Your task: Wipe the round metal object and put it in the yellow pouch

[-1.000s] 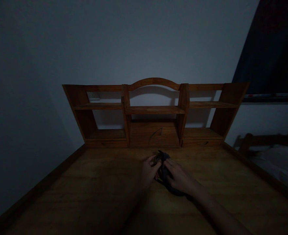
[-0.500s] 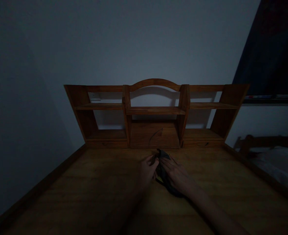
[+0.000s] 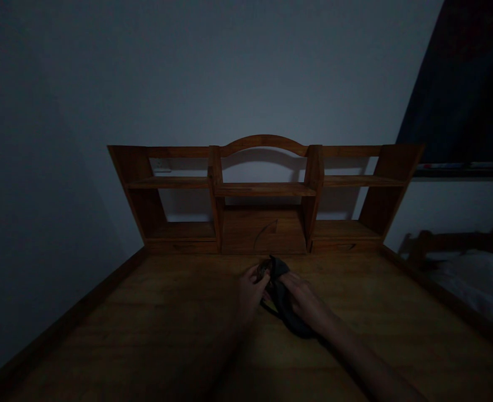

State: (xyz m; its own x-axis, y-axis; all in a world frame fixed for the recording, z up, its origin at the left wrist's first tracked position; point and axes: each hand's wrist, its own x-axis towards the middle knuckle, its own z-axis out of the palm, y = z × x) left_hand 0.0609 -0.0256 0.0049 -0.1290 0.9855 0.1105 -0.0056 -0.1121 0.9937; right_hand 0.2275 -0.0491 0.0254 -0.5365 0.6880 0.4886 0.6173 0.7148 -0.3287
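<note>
A dark, soft, cloth-like item (image 3: 287, 317) with a pointed upper flap rests on the wooden desk between my hands. Its exact kind is lost in the dim light, though a small yellowish-green patch shows near its lower left side. My left hand (image 3: 250, 293) is closed, thumb against fingers, at the item's upper left edge, where a small brownish, partly shiny bit shows by the fingertips. From the right, my right hand (image 3: 305, 298) lies over the item with its fingers curled onto the dark material below the flap. The fingertips of that hand are partly hidden.
Along the back of the wooden desk (image 3: 166, 324) stands a wooden shelf unit (image 3: 267, 190) with several compartments. Raised wooden edges run down both sides of the desk. Beyond the right edge lies pale bedding (image 3: 476, 279), and a dark board (image 3: 459, 95) hangs on the wall.
My right hand's fingers have drawn down and curled, uncovering more of the dark flap. The left hand stays almost in place, with more of the brownish bit showing at its fingertips.
</note>
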